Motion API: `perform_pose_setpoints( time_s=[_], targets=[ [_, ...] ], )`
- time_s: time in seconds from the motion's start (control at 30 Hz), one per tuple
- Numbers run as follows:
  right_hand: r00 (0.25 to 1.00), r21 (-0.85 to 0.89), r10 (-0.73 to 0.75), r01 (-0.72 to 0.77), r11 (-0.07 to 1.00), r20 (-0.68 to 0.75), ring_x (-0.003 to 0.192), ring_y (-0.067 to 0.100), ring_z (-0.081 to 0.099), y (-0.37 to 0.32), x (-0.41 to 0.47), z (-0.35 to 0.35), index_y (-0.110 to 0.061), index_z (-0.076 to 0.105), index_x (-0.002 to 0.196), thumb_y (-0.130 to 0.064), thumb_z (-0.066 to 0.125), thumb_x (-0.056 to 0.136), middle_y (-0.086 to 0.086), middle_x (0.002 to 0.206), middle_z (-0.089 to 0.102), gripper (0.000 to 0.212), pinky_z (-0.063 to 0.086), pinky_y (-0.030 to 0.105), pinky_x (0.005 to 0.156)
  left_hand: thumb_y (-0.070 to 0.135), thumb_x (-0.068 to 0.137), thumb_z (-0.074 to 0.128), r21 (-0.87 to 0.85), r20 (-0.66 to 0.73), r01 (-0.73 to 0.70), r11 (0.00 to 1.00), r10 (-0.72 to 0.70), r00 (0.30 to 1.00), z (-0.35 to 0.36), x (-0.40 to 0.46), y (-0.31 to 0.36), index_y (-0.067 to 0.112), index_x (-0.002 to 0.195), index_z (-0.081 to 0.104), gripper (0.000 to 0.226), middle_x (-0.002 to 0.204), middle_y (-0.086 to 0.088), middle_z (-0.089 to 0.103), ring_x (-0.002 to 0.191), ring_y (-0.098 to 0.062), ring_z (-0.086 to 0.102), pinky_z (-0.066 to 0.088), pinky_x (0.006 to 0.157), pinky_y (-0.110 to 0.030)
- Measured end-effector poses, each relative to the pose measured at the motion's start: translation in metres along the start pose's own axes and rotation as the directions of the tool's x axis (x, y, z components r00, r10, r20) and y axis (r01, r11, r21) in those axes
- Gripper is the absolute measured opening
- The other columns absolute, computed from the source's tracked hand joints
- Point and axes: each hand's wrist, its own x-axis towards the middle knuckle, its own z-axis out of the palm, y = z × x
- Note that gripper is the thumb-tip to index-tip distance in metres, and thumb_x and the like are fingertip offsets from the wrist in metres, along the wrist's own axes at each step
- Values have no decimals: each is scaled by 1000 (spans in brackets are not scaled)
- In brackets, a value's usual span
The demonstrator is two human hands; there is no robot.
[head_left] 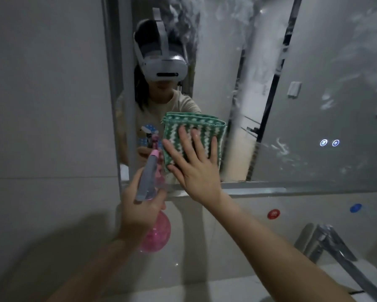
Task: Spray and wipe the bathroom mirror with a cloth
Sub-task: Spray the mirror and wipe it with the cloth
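Your right hand [196, 162] is flat, fingers spread wide, pressing the folded green cloth [194, 136] against the mirror [314, 105] near its lower left corner. The spread palm likely keeps the whole pad on the glass for an even wipe. Your left hand [139, 203] grips the pink bottle [156, 234] by the neck, nozzle up and aimed at the glass just left of the cloth, probably kept ready for another spray. White streaks of foam cover the upper and right glass, so most wiping looks undone. A tap [331, 243] stands low right, with red and blue dots on the wall above it.
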Motion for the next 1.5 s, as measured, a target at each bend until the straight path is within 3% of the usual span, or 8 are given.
perform_pose_setpoints(
  time_s=[0.2, 0.37, 0.53, 0.67, 0.83, 1.13, 1.33, 1.5],
  targets=[
    [997, -46, -74, 74, 996, -7, 144, 17, 22, 40, -9, -6, -32, 31, 147, -54, 40, 97, -3, 155, 23, 55, 20, 47, 114, 2, 74, 62, -34, 13, 4, 999, -3, 1000, 24, -3, 2, 39, 109, 56, 52, 57, 0, 52, 47, -8, 50, 43, 44, -18],
    [998, -67, 51, -53, 996, -33, 143, 18, 22, 110, -45, -11, -31, 27, 148, -56, 39, 97, -2, 155, 23, 58, 22, 49, 114, -6, 78, 63, 21, 45, 18, 1000, -19, 999, 70, -9, -1, -10, 108, 55, 31, 59, -9, 49, 45, -10, 49, 42, 45, -19],
    [999, -63, 46, -47, 997, -20, 145, 18, 15, 183, -84, -14, -30, 19, 150, -56, 34, 99, -3, 158, 10, 60, 15, 49, 116, 5, 71, 60, 66, -15, -30, 997, 31, 999, 134, -28, 5, 10, 104, 57, 34, 55, 0, 47, 41, -7, 46, 42, 42, -21],
    [1000, -52, -13, 14, 999, 7, 144, 19, 17, 217, -113, -13, -29, 25, 149, -54, 35, 99, 1, 156, 21, 57, 12, 49, 116, 0, 65, 58, 21, -69, 81, 996, -79, 994, 182, -47, 7, 20, 77, 54, 23, 44, 2, 46, 38, -12, 43, 43, 47, -32],
    [997, -8, -57, 57, 998, 54, 147, 22, 5, 224, -159, -2, -28, 18, 152, -50, 35, 100, 1, 160, 3, 59, 3, 49, 118, -9, 66, 60, 68, -110, 113, 991, -105, 988, 216, -83, 11, 19, 76, 53, 31, 42, 7, 45, 35, -3, 40, 38, 39, -17],
    [996, 46, -80, 79, 996, 26, 147, 22, 9, 216, -159, 0, -28, 22, 151, -47, 46, 97, 0, 160, 4, 62, 9, 53, 116, 5, 63, 58, 18, -171, 248, 969, -241, 955, 214, -91, 31, 5, 95, 58, 31, 48, 2, 47, 43, -12, 43, 41, 41, -26],
    [984, 43, -172, 174, 984, -38, 144, 19, 23, 213, -96, -9, -29, 30, 149, -50, 40, 99, 0, 156, 23, 55, 16, 51, 114, -16, 79, 53, 74, -131, 124, 990, -113, 985, 208, -64, 56, 20, 103, 59, 44, 57, -8, 43, 46, -8, 40, 38, 43, -18],
    [981, 76, -187, 191, 979, -55, 144, 19, 22, 214, -71, -12, -30, 30, 149, -49, 36, 99, 0, 155, 26, 53, 19, 52, 114, -13, 77, 60, 110, -115, 66, 992, -53, 992, 212, -51, 65, -2, 95, 55, 22, 54, -5, 42, 42, -4, 40, 36, 42, -13]
  ],
)
